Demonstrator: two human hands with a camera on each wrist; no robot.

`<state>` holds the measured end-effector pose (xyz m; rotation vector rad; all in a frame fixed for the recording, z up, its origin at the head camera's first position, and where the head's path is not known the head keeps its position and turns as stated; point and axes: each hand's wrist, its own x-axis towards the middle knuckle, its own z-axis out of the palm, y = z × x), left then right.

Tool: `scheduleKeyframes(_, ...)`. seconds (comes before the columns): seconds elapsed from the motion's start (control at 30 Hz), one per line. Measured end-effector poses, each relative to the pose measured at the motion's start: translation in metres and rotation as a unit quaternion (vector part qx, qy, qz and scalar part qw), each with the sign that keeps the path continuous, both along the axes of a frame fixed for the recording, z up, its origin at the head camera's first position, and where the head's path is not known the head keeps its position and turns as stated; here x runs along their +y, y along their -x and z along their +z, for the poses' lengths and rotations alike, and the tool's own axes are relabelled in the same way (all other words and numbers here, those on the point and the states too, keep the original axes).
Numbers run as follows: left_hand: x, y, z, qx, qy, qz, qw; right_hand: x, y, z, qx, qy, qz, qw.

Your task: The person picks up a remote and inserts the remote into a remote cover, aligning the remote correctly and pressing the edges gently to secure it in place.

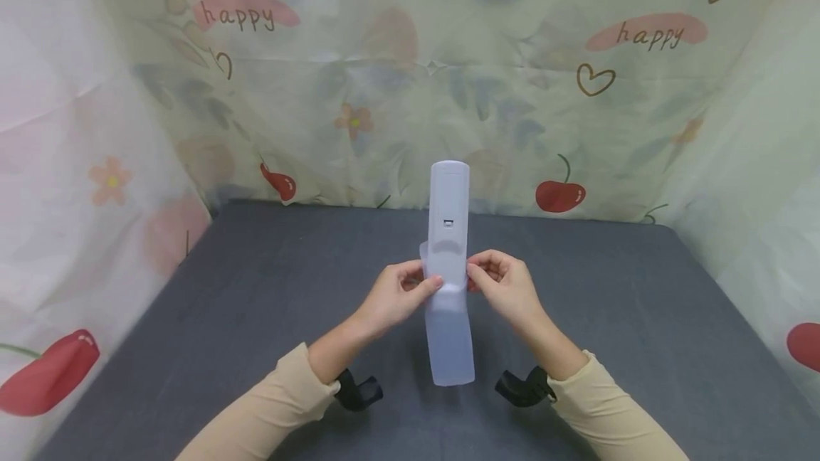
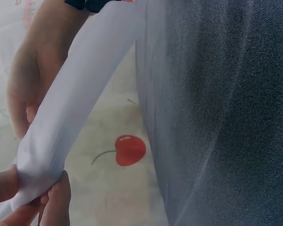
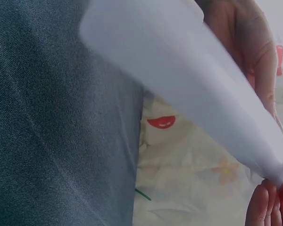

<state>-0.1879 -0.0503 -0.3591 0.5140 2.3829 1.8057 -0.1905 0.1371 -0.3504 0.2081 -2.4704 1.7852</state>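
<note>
Nearest the right wrist camera, the device (image 3: pixel 179 70) was held above the table (image 1: pixel 256 290), gripped at left by the left hand (image 1: pixel 400 294) and at right by the right hand (image 1: pixel 509 287). Handling was judged under way, the device not yet set down; the left hand was partly hidden behind it, the device's near end blurred.

The head camera looks forward and down from above the near side, covering the worktop (image 1: pixel 269 304), the patterned curtain (image 1: pixel 435 91) and, centrally, the left-hand grip (image 1: pixel 392 297) and right-hand grip (image 1: pixel 510 289). The left wrist camera sits close in, its picture turned sideways, facing across the white object (image 2: pixel 75 99) with the worktop at frame right. The right wrist camera is likewise close and turned, worktop at frame left; blur leaves its exact tilt uncertain. Both wrist views share the object and curtain.
</note>
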Motion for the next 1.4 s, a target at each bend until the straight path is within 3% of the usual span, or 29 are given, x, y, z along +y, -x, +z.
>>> scheduleKeyframes(0.1,0.001,-0.001,0.0,0.011,0.008,0.003,0.9999,0.003,0.001,-0.001,-0.006,-0.003,0.016,0.9999)
scheduleKeyframes(0.23,0.003,-0.003,0.0,0.024,0.016,0.014,0.9995,0.01,0.001,-0.001,-0.015,0.003,0.071,0.9973)
scheduleKeyframes(0.37,0.004,-0.004,-0.001,0.018,0.017,0.026,0.9994,0.014,0.0,0.003,-0.013,0.014,0.109,0.9939)
scheduleKeyframes(0.77,0.004,-0.003,-0.006,-0.016,-0.002,0.004,0.9999,0.007,0.002,0.002,0.051,-0.028,0.084,0.9948)
scheduleKeyframes(1.07,0.001,0.0,-0.009,-0.098,-0.082,0.044,0.9908,0.007,0.002,0.009,0.061,0.023,0.024,0.9976)
scheduleKeyframes(1.4,0.001,-0.002,-0.011,-0.077,-0.099,0.08,0.9889,0.009,0.002,0.01,0.036,0.02,0.057,0.9975)
